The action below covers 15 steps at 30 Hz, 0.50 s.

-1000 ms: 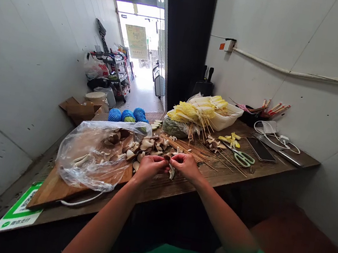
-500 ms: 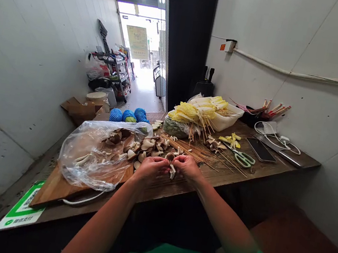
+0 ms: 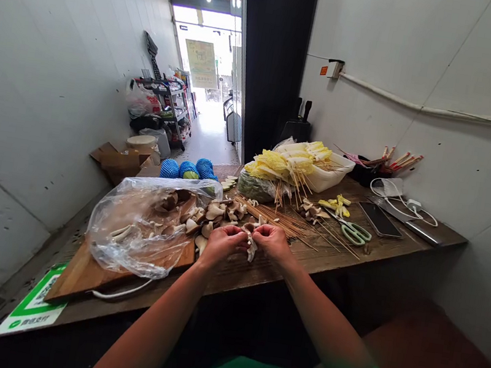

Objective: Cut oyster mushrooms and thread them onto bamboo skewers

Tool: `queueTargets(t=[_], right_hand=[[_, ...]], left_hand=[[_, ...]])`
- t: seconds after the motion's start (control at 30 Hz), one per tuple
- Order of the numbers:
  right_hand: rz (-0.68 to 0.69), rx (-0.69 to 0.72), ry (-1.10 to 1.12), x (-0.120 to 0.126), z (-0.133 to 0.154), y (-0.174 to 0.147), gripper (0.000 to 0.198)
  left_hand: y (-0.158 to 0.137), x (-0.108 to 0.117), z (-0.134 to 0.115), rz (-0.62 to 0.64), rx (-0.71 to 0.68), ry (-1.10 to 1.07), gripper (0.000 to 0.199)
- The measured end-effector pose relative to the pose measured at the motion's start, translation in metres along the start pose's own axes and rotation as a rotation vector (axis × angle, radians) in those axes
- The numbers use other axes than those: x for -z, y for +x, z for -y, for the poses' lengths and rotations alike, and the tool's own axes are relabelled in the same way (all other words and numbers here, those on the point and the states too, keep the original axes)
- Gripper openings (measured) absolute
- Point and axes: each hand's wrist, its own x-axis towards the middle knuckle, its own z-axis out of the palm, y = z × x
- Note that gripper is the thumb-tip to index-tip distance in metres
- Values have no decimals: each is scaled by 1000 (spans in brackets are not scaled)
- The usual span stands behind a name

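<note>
An oyster mushroom (image 3: 251, 249) with a brown cap and pale stem is pinched between my two hands, just above the table's front part. My left hand (image 3: 222, 246) is closed on its left side, thumb and forefinger together. My right hand (image 3: 272, 244) grips it from the right in the same kind of pinch. Fingers cover part of the mushroom. Left of my hands lies a heap of loose oyster mushrooms (image 3: 216, 210), partly inside a clear plastic bag (image 3: 141, 223). Thin bamboo skewers (image 3: 286, 220) lie in a bunch behind my right hand.
The bag rests on a wooden board (image 3: 86, 277). Skewered yellow cabbage leaves (image 3: 276, 164) fill a white basket (image 3: 334, 178) and lie beside it. Green-handled scissors (image 3: 356, 233), a phone (image 3: 380, 220) and a white cable (image 3: 427, 216) are on the right. Blue-netted vegetables (image 3: 189, 170) sit at the back.
Both hands stay together on the mushroom. Its brown cap shows less between the fingers, and its pale lower part has turned slightly.
</note>
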Motion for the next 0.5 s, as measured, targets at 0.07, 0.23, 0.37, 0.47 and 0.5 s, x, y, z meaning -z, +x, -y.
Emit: queueTargets(t=[0.07, 0.23, 0.37, 0.47, 0.5], right_hand=[[-6, 14, 1, 0, -2, 1, 9], [22, 36, 8, 2, -3, 0, 16], [39, 50, -9, 1, -3, -3, 21], [-2, 73, -28, 1, -6, 0, 23], [-35, 82, -34, 2, -7, 1, 25]], left_hand=[[-1, -1, -1, 6, 10, -23, 26], [-2, 0, -1, 32, 24, -41, 30], [-1, 2, 0, 45, 34, 29, 30], [-1, 2, 1, 47, 13, 21, 26], [-2, 2, 1, 38, -1, -17, 25]])
